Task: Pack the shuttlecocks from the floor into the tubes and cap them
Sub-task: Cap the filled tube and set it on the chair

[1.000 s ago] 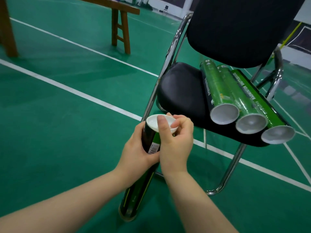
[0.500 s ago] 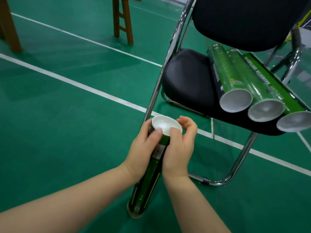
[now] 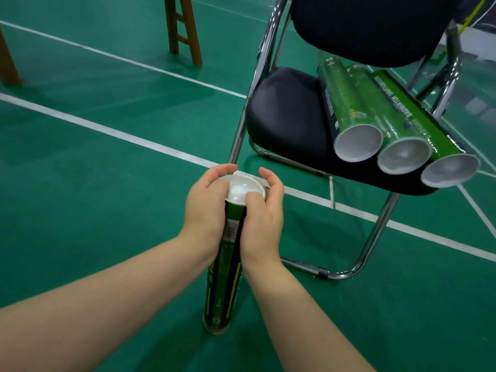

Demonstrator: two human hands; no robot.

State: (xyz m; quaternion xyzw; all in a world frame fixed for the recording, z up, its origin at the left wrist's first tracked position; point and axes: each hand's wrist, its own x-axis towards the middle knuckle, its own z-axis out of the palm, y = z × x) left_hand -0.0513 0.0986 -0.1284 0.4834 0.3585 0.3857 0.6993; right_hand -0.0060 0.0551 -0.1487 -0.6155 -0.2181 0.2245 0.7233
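Cap (image 3: pixel 244 190) sat atop upright tube (image 3: pixel 224 277), just above both grips; left hand (image 3: pixel 205 210) and right hand (image 3: pixel 264 221) each clasped tube's top, equally near.

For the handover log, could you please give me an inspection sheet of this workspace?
Surface: green court floor, white lines.
Job's things: upright tube, base on the floor, white cap at its top; three tubes lying on the seat of the black chair; loose shuttlecocks: nothing seen.
Clutter: nothing seen.
Grippers: left hand grips the upright tube; right hand holds the white cap, thumb on it.
Cables: nothing seen.
Surroundings: wooden legs beyond the chair.
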